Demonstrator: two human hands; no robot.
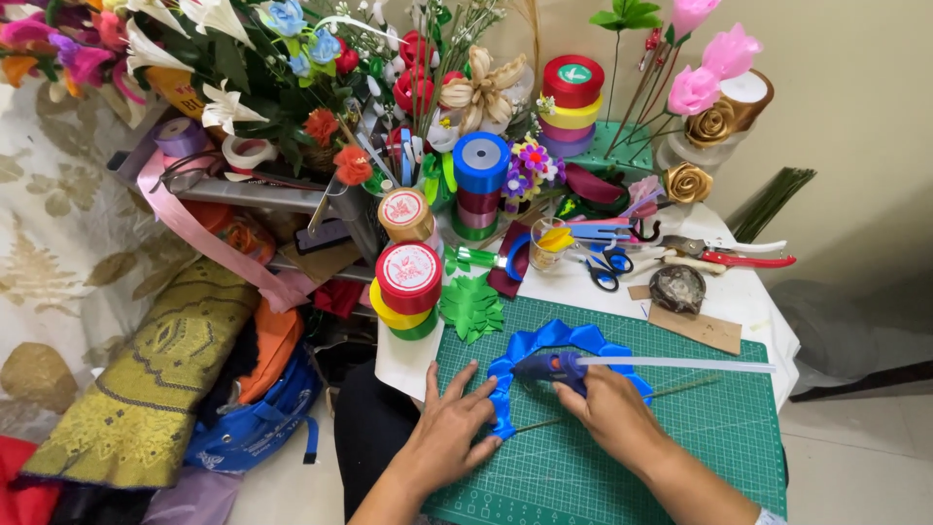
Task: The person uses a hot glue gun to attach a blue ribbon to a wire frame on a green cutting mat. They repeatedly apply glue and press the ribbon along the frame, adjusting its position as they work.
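your left hand (449, 428) lies open, fingers spread flat on the blue ribbon ring (544, 340) to pin it to the green mat (680, 428) on the counter. your right hand (607, 403) grips the glue gun (554, 367), nozzle at the ribbon. red-capped ribbon spools (408, 277) stand stacked, left of the mat.

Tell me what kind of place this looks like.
Most likely a home craft corner for making ribbon flowers. A green cutting mat covers the table, stacks of ribbon spools stand beside it, and finished artificial flowers crowd the back. The right hand holds a glue gun over a blue ribbon flower.
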